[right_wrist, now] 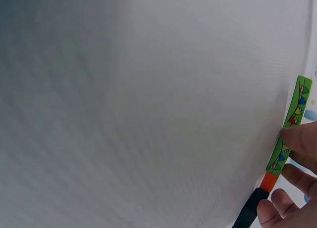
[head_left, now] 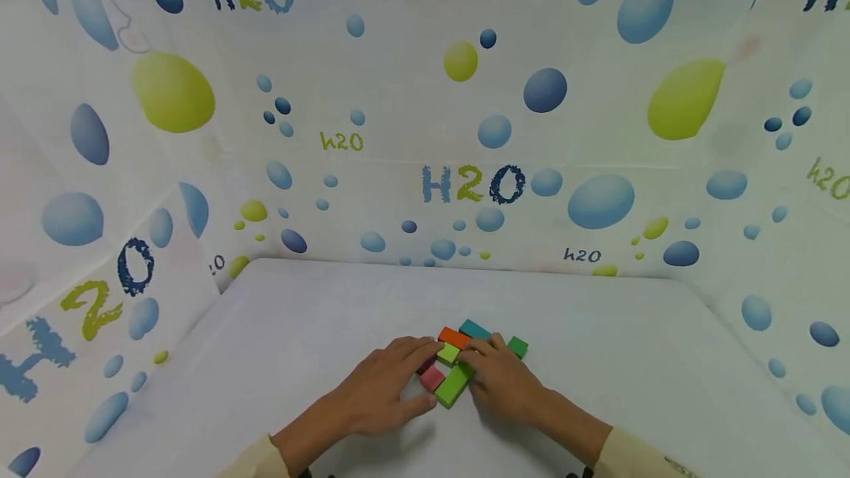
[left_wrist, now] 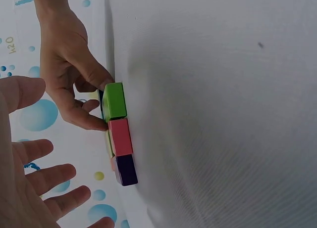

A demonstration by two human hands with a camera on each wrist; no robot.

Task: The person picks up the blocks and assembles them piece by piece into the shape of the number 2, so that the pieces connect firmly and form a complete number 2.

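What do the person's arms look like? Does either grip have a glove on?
The left sleeve is pale cream and looks plain; the right sleeve matches, with a small dark marking. Both stop partway down the forearms. The left grip and right grip are bare hands, no gloves. Black bits peek out beside the sleeves, too small to identify.

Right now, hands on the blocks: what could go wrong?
1. The right hand holds the long green block, which sits up against the pink block; a slip or twist could push pink out of line.
2. The left hand is spread beside the cluster; closing it carelessly might shove pink.
3. The dark green block sits close beside the right hand, so its knuckles could bump it.
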